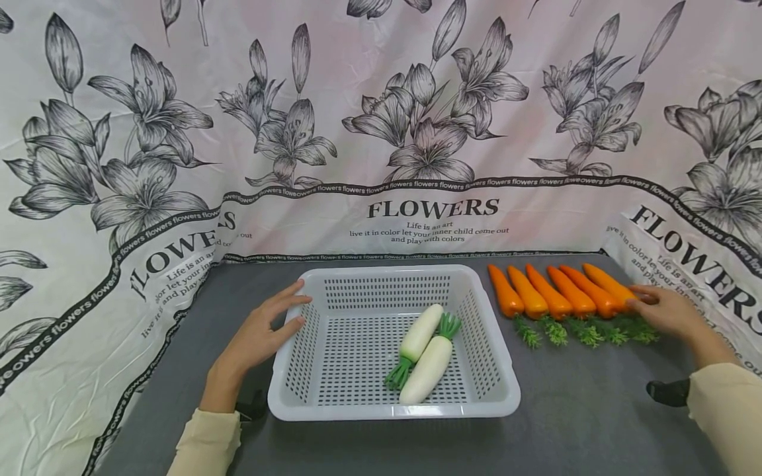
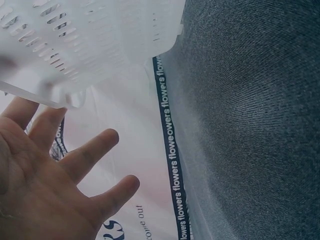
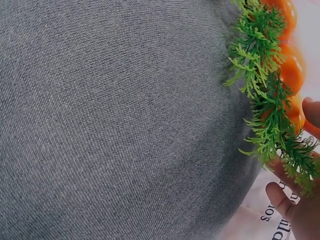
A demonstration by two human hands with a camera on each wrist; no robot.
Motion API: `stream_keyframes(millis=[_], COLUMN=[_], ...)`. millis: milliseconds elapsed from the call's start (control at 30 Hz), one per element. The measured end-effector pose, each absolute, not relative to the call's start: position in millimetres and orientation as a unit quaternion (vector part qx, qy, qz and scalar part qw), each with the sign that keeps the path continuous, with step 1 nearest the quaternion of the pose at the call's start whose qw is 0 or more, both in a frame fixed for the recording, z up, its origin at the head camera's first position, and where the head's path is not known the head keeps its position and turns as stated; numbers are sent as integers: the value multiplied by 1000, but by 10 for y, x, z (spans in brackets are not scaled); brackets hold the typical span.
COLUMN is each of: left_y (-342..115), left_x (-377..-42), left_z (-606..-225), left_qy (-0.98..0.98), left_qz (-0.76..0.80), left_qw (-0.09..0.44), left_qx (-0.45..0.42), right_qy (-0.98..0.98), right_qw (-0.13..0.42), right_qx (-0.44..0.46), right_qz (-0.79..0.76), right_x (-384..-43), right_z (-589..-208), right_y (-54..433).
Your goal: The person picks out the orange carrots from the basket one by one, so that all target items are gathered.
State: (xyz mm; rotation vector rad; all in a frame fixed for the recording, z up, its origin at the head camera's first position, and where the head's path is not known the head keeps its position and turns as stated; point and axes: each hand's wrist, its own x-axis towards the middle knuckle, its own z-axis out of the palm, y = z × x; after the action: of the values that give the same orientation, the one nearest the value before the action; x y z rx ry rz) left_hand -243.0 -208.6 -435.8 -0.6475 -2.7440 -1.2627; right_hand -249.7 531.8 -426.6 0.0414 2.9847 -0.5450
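Note:
A white slotted plastic basket [image 1: 393,411] sits on the grey table with two white radishes with green tops inside, one radish [image 1: 427,370] leaning against the other radish [image 1: 421,330]. My left hand [image 1: 262,330] rests on the basket's left rim, fingers spread and fairly straight, as the left wrist view also shows. To the basket's right lie several orange carrots side by side, leafy tops toward me. My right hand [image 1: 669,314] pinches the thick end of the rightmost carrot [image 1: 607,281] between thumb and fingers. Green leaves [image 3: 300,155] partly cover those fingers in the right wrist view.
A white flower-printed cloth [image 1: 434,218] hangs behind the table and along both sides. Grey table surface [image 1: 583,410] stretches in front of the carrots. A dark wrist strap piece [image 1: 668,393] shows by the right sleeve.

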Motion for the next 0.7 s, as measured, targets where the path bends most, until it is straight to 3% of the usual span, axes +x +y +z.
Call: stream_keyframes(millis=[700], left_y=[-2025], left_x=[-2440], left_z=[-4336], left_qy=[-890], left_qz=[-405], left_qw=[27], left_qx=[-209], right_qy=[989], right_qw=[44], right_qx=[34], right_qz=[-134], right_x=[-2523], right_z=[-4246], right_y=[5495])
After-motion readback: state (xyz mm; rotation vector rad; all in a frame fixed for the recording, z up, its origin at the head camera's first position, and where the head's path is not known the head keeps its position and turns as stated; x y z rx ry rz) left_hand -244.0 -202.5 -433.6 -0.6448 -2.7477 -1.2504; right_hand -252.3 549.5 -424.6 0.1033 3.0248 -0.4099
